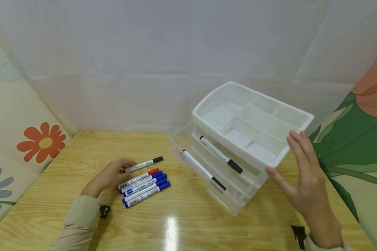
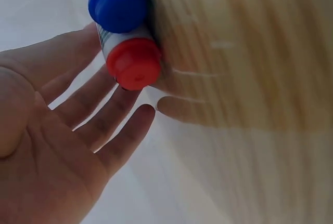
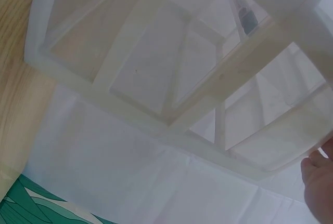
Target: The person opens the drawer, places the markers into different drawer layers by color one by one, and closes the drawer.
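My left hand (image 1: pixel 111 175) is at the rear end of a white marker with a black cap (image 1: pixel 144 164) lying on the table. In the left wrist view its fingers (image 2: pixel 122 135) are spread and fairly straight, their tips behind the ends of a red marker (image 2: pixel 136 64) and a blue marker (image 2: pixel 118 4); the black marker is hidden there. At the right corner of a white plastic drawer organizer (image 1: pixel 251 125), my right hand (image 1: pixel 311 181) rests its fingertips on the top tray's rim, thumb at the front corner. A clear drawer (image 1: pixel 220 204) stands pulled out, holding a black-capped marker (image 1: pixel 204 169).
Another black-capped marker (image 1: pixel 221 154) lies higher in the organizer. A red-capped marker (image 1: pixel 138 179) and several blue-capped markers (image 1: pixel 147 194) lie side by side on the wooden table (image 1: pixel 138 230). Behind stands a pale sheet (image 1: pixel 138 62); flower-patterned panels (image 1: pixel 44 143) flank the table.
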